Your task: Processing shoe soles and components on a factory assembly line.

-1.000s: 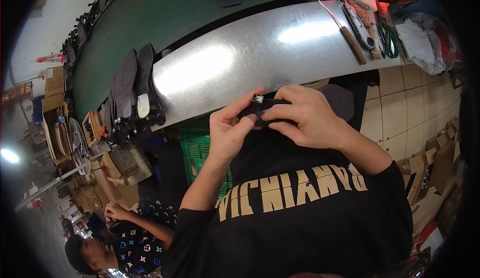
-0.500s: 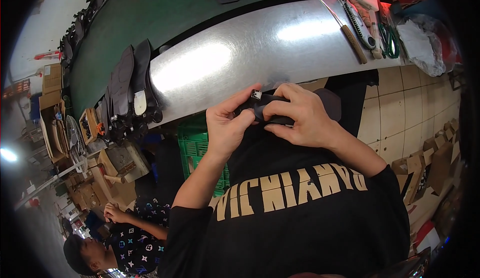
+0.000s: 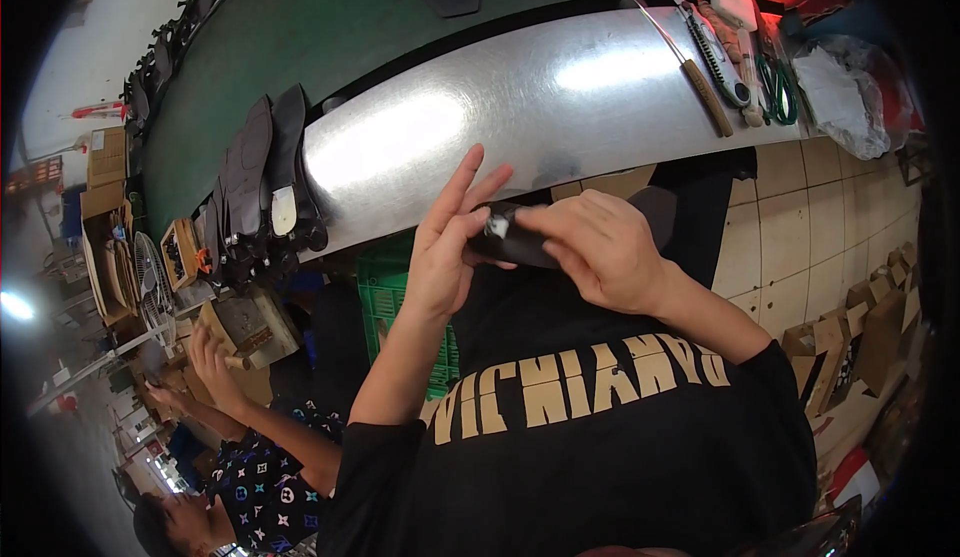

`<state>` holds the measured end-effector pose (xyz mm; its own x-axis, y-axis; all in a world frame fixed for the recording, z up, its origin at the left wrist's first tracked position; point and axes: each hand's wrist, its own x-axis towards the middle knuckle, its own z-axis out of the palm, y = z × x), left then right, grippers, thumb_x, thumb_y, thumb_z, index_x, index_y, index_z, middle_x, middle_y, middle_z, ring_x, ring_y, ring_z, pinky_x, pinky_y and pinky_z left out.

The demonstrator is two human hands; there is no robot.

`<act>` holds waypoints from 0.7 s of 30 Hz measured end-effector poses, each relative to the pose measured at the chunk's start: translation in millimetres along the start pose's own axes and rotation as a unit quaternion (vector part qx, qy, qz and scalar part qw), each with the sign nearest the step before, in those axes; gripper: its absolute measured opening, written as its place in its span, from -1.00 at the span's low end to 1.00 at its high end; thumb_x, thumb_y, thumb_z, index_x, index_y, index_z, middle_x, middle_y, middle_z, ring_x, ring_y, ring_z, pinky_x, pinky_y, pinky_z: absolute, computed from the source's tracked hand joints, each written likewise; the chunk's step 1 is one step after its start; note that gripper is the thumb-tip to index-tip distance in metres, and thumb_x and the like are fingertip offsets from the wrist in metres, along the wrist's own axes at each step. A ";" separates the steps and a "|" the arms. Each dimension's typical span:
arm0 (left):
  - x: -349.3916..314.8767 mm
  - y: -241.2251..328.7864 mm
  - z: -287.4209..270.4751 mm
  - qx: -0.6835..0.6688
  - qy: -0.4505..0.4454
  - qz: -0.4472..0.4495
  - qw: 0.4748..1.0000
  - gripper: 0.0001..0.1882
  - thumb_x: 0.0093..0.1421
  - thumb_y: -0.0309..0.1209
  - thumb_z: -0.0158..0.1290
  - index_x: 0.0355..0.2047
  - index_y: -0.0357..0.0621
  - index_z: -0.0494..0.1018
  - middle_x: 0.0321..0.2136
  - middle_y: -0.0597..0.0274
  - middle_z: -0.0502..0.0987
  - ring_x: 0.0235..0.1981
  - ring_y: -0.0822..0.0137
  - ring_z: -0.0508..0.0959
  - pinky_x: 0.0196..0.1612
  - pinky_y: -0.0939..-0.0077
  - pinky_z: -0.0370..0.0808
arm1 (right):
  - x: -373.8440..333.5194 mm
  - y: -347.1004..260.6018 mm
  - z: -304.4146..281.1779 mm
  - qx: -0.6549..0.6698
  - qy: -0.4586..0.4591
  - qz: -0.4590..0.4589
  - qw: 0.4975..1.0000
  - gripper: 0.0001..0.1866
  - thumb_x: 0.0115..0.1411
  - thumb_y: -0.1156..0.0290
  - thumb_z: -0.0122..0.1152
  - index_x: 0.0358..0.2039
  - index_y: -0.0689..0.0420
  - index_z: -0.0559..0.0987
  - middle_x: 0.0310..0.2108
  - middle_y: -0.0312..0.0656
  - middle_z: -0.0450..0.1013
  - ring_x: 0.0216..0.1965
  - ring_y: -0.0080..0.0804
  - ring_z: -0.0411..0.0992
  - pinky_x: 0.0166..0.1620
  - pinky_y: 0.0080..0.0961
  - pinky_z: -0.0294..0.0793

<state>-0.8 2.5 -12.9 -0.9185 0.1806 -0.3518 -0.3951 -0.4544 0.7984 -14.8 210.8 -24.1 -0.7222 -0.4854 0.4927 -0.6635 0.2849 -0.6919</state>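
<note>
A black sandal point(image 3: 522, 248), its rounded sole end showing beyond my right wrist, is held at the bench's near edge in front of my shirt. My left hand point(image 3: 441, 257) grips its left end between thumb and lower fingers, while two fingers stretch up off it. A small white piece point(image 3: 497, 225) shows at that end beside my left thumb. With fingers curled, my right hand point(image 3: 612, 255) lies over the sandal, the index fingertip against the strap near the white piece. Motion smears the right fingers slightly, and they hide part of the strap.
A shiny metal bench top point(image 3: 500, 97) lies ahead, with a green belt point(image 3: 330, 17) beyond. Several dark sandal pieces point(image 3: 250, 172) are stacked left. An awl point(image 3: 707, 97), a cutter knife point(image 3: 715, 52) and green scissors point(image 3: 778, 87) lie right. A green crate point(image 3: 385, 292) stands below; another person point(image 3: 265, 487) sits left.
My left fingers have opened upward from the sandal. My right hand has shifted its fingers toward the white piece, and the sandal has tilted. The other person has raised both hands.
</note>
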 end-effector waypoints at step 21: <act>-13.1 -12.6 -2.4 0.270 -0.002 -0.122 0.955 -0.74 0.29 -0.42 0.01 -0.05 -0.21 0.50 -0.44 0.42 0.55 -0.56 0.69 0.44 -0.62 0.80 0.37 | -13.3 3.2 8.3 0.020 -0.043 0.071 0.996 -0.80 0.05 0.49 0.32 -0.42 0.17 0.43 -0.60 -0.13 0.39 -0.53 -0.12 0.43 -0.43 -0.28 0.40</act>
<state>16.2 3.8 -19.6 -0.7981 0.2277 -0.5578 -0.5463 0.1170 0.8294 -5.7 211.3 -37.2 -0.7878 -0.5115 0.3431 -0.5463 0.3229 -0.7729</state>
